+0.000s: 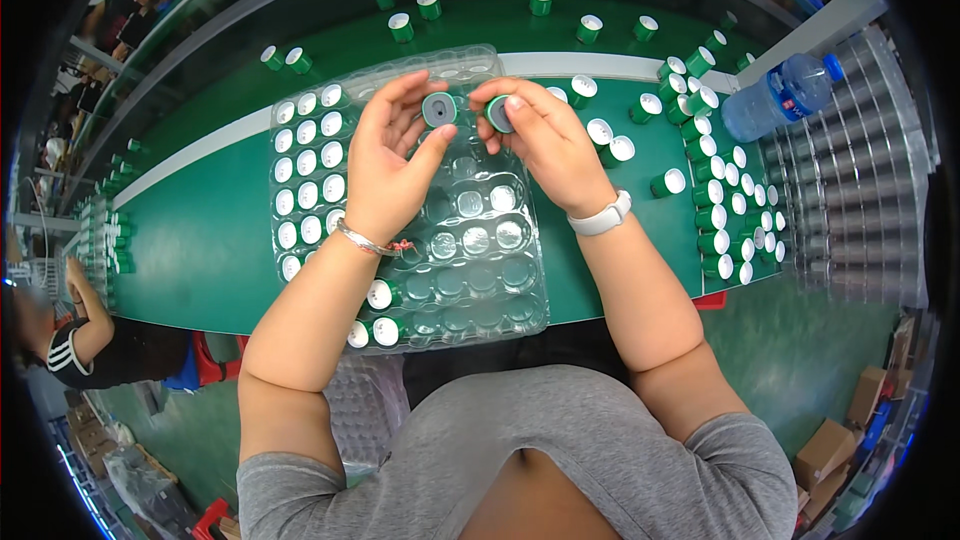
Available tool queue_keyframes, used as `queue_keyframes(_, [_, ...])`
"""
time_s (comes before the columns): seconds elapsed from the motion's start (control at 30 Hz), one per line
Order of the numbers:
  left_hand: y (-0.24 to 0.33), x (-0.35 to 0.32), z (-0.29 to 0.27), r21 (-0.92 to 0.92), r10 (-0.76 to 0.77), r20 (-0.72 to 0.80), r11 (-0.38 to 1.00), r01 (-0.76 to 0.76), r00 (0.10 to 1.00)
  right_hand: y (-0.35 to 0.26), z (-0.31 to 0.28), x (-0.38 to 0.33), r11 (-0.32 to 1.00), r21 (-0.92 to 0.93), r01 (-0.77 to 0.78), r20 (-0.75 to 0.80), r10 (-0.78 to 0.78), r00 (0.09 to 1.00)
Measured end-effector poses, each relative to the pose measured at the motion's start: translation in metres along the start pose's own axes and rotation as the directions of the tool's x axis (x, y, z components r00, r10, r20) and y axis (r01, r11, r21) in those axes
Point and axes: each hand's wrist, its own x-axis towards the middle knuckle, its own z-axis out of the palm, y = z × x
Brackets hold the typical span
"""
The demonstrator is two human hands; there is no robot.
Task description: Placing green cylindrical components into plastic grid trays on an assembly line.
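Note:
Between the thumb and fingers of my left hand [392, 145] is a small green cylinder [439, 110], its dark grey end with a small hole facing up. My right hand [548, 140] pinches a second green cylinder [497, 115], also grey end up, just to the right of the first; the two are apart. Both hands are over a clear plastic tray [482, 285] with rows of round pockets. White-topped green cylinders [332, 155] fill the pockets on its left side, and a few sit near its front edge. My left forearm hides part of the tray.
Loose green cylinders [712, 192] crowd the right end of the green table [205, 230], with others [541, 2] spread along the far belt. A water bottle [785, 97] lies beside stacked clear trays [850, 170] at the right. Another person [85, 335] sits at the far left.

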Motion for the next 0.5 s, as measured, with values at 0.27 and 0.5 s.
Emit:
queue_keyframes(0.27, [-0.0012, -0.0010, -0.0006, 0.014, 0.013, 0.003, 1.000, -0.013, 1.000, -0.0005, 0.0066, -0.0006, 0.977, 0.213, -0.035, -0.024, 0.041, 0.999])
queue_keyframes(0.5, [0.0029, -0.0022, 0.0008, 0.042, 0.038, 0.005, 0.998, -0.038, 0.999, 0.0052, -0.0020, 0.0056, 0.978, -0.185, 0.091, -0.011, -0.095, 0.995])
